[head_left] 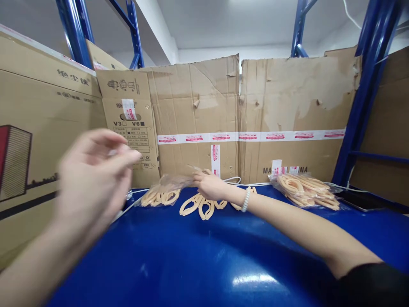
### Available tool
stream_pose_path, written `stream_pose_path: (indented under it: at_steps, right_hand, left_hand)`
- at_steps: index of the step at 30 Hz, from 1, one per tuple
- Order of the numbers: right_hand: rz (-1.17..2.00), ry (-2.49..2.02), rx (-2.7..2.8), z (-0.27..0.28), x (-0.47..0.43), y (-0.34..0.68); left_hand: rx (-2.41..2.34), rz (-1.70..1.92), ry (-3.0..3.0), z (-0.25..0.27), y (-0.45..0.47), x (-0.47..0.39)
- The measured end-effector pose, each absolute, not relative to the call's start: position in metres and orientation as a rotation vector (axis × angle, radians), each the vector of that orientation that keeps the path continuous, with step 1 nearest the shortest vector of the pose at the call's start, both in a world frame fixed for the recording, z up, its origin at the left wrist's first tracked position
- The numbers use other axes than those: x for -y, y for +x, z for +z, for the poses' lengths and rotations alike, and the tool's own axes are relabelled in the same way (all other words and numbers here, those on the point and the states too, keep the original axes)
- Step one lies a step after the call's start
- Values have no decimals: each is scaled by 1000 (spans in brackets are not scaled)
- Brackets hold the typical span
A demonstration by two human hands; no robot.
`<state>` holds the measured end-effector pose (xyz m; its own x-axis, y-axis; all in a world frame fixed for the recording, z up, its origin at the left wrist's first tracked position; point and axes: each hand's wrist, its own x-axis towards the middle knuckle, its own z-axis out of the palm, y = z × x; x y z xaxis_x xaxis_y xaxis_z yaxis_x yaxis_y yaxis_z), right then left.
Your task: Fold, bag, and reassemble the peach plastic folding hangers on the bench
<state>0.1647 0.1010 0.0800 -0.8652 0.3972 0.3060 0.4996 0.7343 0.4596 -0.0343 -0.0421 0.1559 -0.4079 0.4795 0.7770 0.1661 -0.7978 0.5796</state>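
Blue counter [191, 264] fills the foreground, glossy, one bright reflection near the front. Tall cardboard panels [198, 115] stand along its back; a large printed box [47, 111] walls the left side. Blue metal posts [364, 98] rise at both sides.

Left hand [96, 175]: raised in front of the printed box, near the camera, blurred; fingers bent, thumb tip close to the index finger. Cannot tell if anything is pinched. Its forearm blocks part of the box and the counter's left edge.

Right hand [209, 184]: reaching to the back of the counter, fingers curled, just above the loose loops and beside clear film. Cannot tell whether it grips the film.

Right bag [305, 189]: clear plastic packed with beige loops, against the back panel, long axis running from back left to front right. Left bag [162, 192]: similar contents, lying roughly left to right, film rising towards the right hand.

Loose beige loops [207, 216]: fanned out mid-counter, towards the back. Middle one points its rounded end at the viewer; the left one slants front-left. Hand and wrist hide the others partly.

Dark flat slab [361, 200] right of the right bag. White cable [128, 209] along the back left. Pale bead bracelet [246, 200] on the right wrist.
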Motion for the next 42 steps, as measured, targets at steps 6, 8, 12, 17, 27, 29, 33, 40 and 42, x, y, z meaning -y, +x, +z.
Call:
stream_pose_path:
  at_steps: [6, 8, 12, 17, 27, 29, 33, 40, 42]
  right_hand:
    - [-1096, -681, 2703, 64, 2, 223]
    - [-1201, -610, 2710, 43, 29, 236]
    - [-1140, -597, 2808, 16, 65, 248]
    - [-489, -713, 2939, 58, 78, 252]
    - [530, -1591, 2086, 59, -56, 313]
    - [746, -1578, 2036, 47, -60, 315]
    - [1139, -1441, 1948, 41, -50, 314]
    - [1370, -1343, 1834, 44, -68, 336]
    - [1328, -1331, 1807, 44, -75, 343]
  left_hand:
    - [-840, 1653, 1728, 69, -1, 8]
    - [-811, 1551, 1795, 59, 10, 6]
    - [-810, 1337, 2008, 68, 25, 6]
    - [-865, 909, 2489, 68, 38, -6]
    - [-851, 236, 2815, 21, 45, 14]
    - [-808, 184, 2799, 20, 44, 28]
    - [-805, 154, 2762, 18, 41, 42]
    - [-883, 152, 2767, 7, 39, 43]
    - [-930, 126, 2767, 7, 39, 43]
